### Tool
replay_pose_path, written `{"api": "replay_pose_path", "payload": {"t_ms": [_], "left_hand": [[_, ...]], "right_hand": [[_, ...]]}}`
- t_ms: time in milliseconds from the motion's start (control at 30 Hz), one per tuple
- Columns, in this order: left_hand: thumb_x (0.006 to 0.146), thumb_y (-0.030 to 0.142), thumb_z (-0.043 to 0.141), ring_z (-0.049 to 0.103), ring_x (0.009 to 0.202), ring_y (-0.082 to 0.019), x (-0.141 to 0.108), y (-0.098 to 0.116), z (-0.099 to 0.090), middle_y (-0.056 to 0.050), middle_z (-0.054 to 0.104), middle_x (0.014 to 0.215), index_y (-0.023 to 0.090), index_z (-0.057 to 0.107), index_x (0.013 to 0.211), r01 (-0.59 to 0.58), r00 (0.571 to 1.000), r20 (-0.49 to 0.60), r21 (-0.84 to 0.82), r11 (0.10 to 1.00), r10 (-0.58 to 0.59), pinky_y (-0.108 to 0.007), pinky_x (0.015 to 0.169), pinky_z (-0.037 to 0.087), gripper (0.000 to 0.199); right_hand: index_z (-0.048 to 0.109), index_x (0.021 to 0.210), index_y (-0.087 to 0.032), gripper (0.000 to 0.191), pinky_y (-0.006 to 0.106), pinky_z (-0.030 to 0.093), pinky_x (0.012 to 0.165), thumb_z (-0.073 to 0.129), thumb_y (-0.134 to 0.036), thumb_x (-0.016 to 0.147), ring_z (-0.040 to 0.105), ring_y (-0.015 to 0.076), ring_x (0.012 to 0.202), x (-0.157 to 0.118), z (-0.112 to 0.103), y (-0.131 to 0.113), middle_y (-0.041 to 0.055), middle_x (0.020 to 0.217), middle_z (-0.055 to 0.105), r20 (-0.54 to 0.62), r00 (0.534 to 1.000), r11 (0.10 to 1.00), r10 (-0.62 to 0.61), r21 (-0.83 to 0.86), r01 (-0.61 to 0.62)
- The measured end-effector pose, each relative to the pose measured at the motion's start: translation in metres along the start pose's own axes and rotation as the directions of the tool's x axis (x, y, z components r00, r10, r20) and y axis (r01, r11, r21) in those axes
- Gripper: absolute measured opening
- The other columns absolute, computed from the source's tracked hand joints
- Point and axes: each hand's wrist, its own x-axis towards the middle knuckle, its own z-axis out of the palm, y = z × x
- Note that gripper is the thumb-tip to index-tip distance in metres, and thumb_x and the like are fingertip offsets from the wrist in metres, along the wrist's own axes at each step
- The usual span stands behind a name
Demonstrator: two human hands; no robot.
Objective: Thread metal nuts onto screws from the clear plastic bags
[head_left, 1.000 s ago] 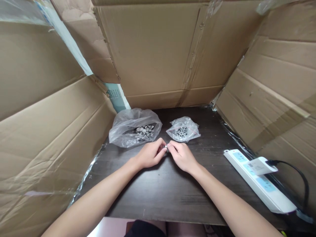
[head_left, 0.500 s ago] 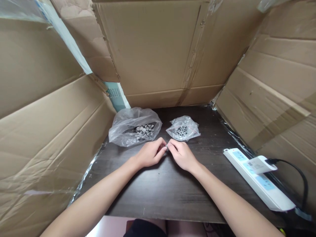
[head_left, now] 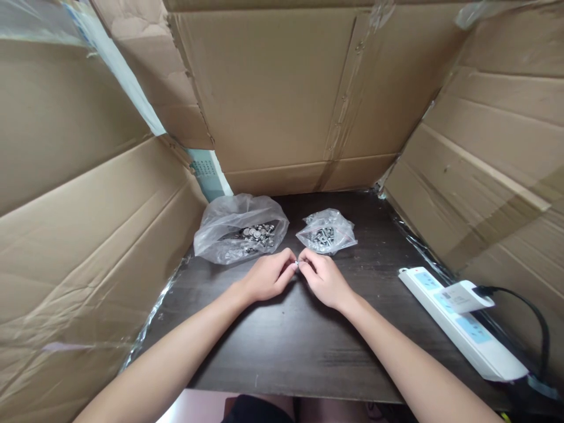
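My left hand [head_left: 272, 275] and my right hand [head_left: 323, 277] meet over the middle of the dark table, fingertips pinched together. Between them shows a small shiny metal piece [head_left: 296, 264], mostly covered by the fingers; its exact kind is too small to tell. Just behind my left hand lies a large clear plastic bag [head_left: 220, 232], its mouth facing me, with many round-headed metal pieces [head_left: 258, 235] inside. Behind my right hand sits a smaller clear zip bag [head_left: 343, 232] holding small metal screw-like parts [head_left: 325, 237].
Cardboard walls [head_left: 282, 88] enclose the table [head_left: 273, 352] at the back and both sides. On the right lies a white power strip [head_left: 467, 329] with a white plug-in adapter [head_left: 467, 295] and a black cable [head_left: 540, 317]. The table's front edge is near my forearms.
Both hands stay pinched at the same spot, with only a slight shift of the fingers around the small metal piece. The whole view has moved slightly.
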Motion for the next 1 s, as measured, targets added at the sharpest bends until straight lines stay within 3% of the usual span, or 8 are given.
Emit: {"api": "replay_pose_path", "payload": {"t_ms": [333, 467, 700, 1000], "left_hand": [[0.097, 0.029, 0.053, 0.052, 0.061, -0.014, -0.0004, -0.0011, 0.0006, 0.002, 0.059, 0.073, 0.019, 0.052, 0.1, -0.004, 1.0, -0.015, -0.064, 0.998, 0.003, -0.025, 0.059, 0.036, 0.01], [0.097, 0.029, 0.052, 0.053, 0.062, -0.014, -0.0008, -0.0016, 0.0009, 0.001, 0.06, 0.074, 0.019, 0.052, 0.101, -0.003, 1.0, -0.016, -0.068, 0.998, 0.002, -0.026, 0.061, 0.036, 0.01], [0.098, 0.029, 0.051, 0.053, 0.063, -0.015, -0.0005, -0.0012, 0.001, 0.001, 0.061, 0.074, 0.019, 0.051, 0.102, 0.004, 1.0, -0.007, -0.05, 0.999, -0.004, -0.026, 0.061, 0.036, 0.011], [0.097, 0.027, 0.051, 0.055, 0.064, -0.015, -0.0007, -0.0023, 0.0004, 0.001, 0.061, 0.075, 0.019, 0.052, 0.103, -0.011, 1.0, -0.014, -0.075, 0.997, 0.01, -0.026, 0.061, 0.038, 0.01]], "right_hand": [[0.041, 0.068, -0.021, 0.038, 0.029, 0.028, 0.06, 0.036, -0.041, 0.1, 0.044, 0.015, 0.059, 0.0006, 0.0014, 0.0005, -0.0004, 0.063, 0.051, 0.018, 0.999, 0.999, 0.039, -0.027, -0.038], [0.043, 0.069, -0.021, 0.037, 0.029, 0.031, 0.062, 0.037, -0.04, 0.1, 0.048, 0.0156, 0.062, 0.0006, 0.0002, -0.0013, 0.0002, 0.065, 0.053, 0.002, 0.999, 0.999, 0.04, 0.004, -0.04], [0.048, 0.074, -0.021, 0.017, 0.028, 0.033, 0.062, 0.046, -0.027, 0.09, 0.048, 0.0152, 0.062, 0.0013, -0.001, 0.0018, -0.0013, 0.065, 0.053, -0.024, 1.0, 1.0, 0.003, 0.024, -0.002], [0.045, 0.068, -0.021, 0.034, 0.028, 0.031, 0.061, 0.041, -0.036, 0.098, 0.046, 0.0144, 0.059, 0.002, 0.0004, 0.0009, -0.0018, 0.062, 0.05, -0.014, 1.0, 1.0, 0.01, 0.008, -0.01]]}}
